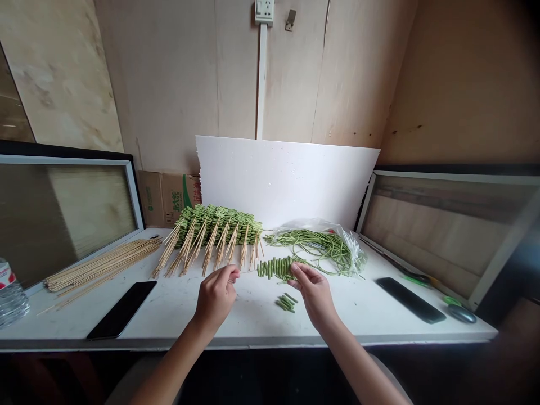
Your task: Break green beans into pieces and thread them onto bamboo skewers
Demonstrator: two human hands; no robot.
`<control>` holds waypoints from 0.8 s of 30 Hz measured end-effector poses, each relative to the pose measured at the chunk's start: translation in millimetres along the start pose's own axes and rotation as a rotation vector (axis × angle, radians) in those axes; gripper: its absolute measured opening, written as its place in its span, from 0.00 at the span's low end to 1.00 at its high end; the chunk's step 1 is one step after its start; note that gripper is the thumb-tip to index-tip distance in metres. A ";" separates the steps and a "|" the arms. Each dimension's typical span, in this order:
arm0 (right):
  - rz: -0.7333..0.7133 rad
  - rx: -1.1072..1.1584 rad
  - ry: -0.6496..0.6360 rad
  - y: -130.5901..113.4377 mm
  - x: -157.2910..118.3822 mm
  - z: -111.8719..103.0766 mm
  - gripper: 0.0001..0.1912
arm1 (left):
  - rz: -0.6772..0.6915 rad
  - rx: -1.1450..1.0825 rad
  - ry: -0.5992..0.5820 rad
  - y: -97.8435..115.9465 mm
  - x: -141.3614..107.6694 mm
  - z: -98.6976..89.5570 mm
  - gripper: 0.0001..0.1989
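A thin wooden skewer threaded with several short green bean pieces (274, 267) is held level above the white table. My left hand (217, 292) is closed, pinching the skewer's bare left end. At the other end, the fingers of my right hand (312, 287) are closed on a bean piece beside the threaded row; the skewer's tip is hidden. Below them lies a small pile of cut bean pieces (287, 302). Behind my left hand rises a large stack of finished bean skewers (219, 222), their bare sticks pointing toward me.
Long uncut beans (316, 242) spill from a clear plastic bag (354, 253) at back right. Loose skewers (105, 261) lie left, near a black phone (122, 309) and a water bottle (12, 295). A dark phone (409, 299) and a grey mouse (462, 313) lie right.
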State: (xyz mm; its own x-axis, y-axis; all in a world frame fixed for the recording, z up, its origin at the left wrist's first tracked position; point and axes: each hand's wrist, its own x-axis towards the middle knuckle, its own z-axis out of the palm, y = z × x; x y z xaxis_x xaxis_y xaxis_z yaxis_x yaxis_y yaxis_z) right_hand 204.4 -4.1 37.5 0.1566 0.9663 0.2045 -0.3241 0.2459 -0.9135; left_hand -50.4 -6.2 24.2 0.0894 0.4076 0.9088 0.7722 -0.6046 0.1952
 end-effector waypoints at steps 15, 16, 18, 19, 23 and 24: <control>-0.026 0.017 -0.037 -8.4 9.0 -8.9 0.22 | -0.089 -0.021 -0.009 -13.2 -8.4 5.9 0.18; -0.008 0.040 -0.022 -8.8 9.8 -10.0 0.23 | -0.086 -0.018 -0.010 -12.8 -8.1 5.7 0.18; 0.022 0.081 -0.022 -10.2 10.8 -11.1 0.21 | -0.075 -0.013 -0.013 -11.7 -7.4 5.0 0.17; 0.033 0.101 -0.034 -10.9 11.0 -11.1 0.20 | -0.071 -0.011 -0.016 -10.9 -7.2 4.6 0.17; 0.075 0.170 -0.099 -13.0 9.9 -9.1 0.17 | -0.065 -0.011 -0.024 -8.1 -6.7 3.5 0.15; 0.081 0.178 -0.105 -13.2 9.5 -8.6 0.17 | -0.065 -0.012 -0.024 -7.6 -6.7 3.4 0.15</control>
State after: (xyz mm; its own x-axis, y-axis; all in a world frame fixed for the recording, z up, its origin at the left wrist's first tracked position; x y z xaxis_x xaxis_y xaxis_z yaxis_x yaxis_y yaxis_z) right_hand 218.2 1.2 48.4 0.0285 0.9838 0.1771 -0.4928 0.1679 -0.8538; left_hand -54.7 -2.0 15.4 0.0551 0.4626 0.8848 0.7691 -0.5848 0.2579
